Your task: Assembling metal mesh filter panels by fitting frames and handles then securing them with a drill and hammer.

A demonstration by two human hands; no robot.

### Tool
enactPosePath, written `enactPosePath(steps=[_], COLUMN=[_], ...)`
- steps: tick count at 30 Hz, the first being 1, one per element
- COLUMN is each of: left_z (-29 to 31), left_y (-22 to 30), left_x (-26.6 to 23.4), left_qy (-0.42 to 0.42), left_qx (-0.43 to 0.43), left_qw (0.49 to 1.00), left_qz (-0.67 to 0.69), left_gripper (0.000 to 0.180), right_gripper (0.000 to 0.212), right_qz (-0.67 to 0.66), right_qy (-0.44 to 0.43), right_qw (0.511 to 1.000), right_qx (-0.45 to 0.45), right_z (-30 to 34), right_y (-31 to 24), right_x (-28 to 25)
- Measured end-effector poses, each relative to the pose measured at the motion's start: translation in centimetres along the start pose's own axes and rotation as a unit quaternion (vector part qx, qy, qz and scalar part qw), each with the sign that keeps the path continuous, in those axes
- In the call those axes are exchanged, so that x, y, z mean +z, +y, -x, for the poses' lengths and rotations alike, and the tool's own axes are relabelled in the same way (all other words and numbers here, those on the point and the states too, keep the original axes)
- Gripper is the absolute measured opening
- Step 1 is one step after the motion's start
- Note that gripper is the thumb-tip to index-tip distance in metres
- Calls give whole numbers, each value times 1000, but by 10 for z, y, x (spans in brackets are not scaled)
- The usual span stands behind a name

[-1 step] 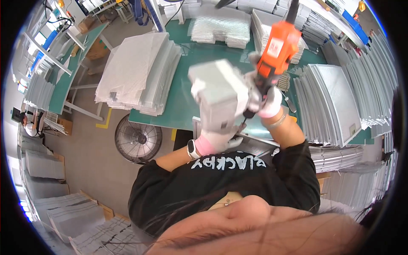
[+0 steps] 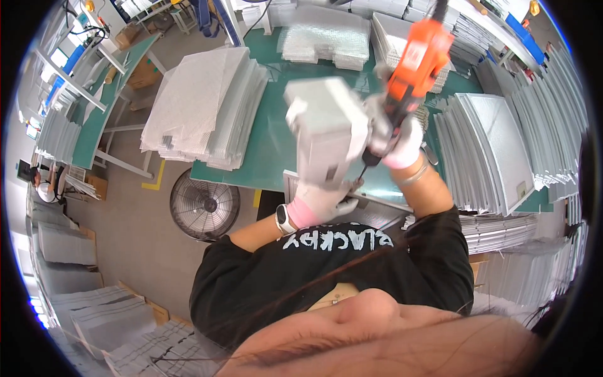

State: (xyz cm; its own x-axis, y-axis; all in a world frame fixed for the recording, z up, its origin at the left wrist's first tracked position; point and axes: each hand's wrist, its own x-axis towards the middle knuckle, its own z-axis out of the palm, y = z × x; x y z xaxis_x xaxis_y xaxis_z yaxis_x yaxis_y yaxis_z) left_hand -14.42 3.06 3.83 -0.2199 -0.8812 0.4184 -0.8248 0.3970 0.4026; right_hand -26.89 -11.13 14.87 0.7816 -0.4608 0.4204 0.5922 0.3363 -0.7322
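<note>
My right hand (image 2: 402,146), in a white glove with a pink cuff, is closed around an orange and black power screwdriver (image 2: 418,66). Its thin bit points down beside the fingertips of my left hand (image 2: 320,204). That hand, gloved the same way, has its thumb and finger pinched near the bit tip; what they hold is too small to name. Below the bit, close to my body, lies a metal-framed panel (image 2: 383,215), partly covered by my hands. A grey box with a white band (image 2: 326,138) hides part of my left hand; I cannot tell what supports it.
On the green table (image 2: 276,135) stand a stack of whitish mesh sheets (image 2: 195,103) at left and bubble-wrapped panels (image 2: 325,41) at the back. Framed panels (image 2: 483,147) lean in a row at right. A round floor fan (image 2: 206,205) sits by the table's front edge.
The power screwdriver and my right hand have shifted slightly right and away from me. The grey box has also moved a little to the right. My left hand stays almost in place.
</note>
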Motion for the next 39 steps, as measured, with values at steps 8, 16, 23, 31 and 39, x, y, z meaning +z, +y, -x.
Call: enactPosePath(steps=[8, 16, 23, 31, 39], left_z=[-15, -44, -97, -108, -111], left_y=[-18, -18, 26, 7, 2], left_x=[-14, -45, -64, -47, -11], left_qy=[47, -11, -23, 247, 15], left_qx=[38, 201, 325, 159, 40], left_qw=[996, 978, 945, 953, 943], left_qz=[-60, -44, -5, 68, 329], left_gripper=[30, 27, 18, 62, 36], right_gripper=[37, 39, 74, 68, 60], right_qz=[349, 753, 758, 679, 515], right_qy=[266, 253, -21, 219, 320], right_qw=[855, 527, 556, 694, 791], right_qx=[-276, -303, 341, 97, 80], right_z=[-38, 8, 124, 244, 268], right_y=[-128, -188, -77, -131, -116], right_x=[-14, 17, 60, 37, -1])
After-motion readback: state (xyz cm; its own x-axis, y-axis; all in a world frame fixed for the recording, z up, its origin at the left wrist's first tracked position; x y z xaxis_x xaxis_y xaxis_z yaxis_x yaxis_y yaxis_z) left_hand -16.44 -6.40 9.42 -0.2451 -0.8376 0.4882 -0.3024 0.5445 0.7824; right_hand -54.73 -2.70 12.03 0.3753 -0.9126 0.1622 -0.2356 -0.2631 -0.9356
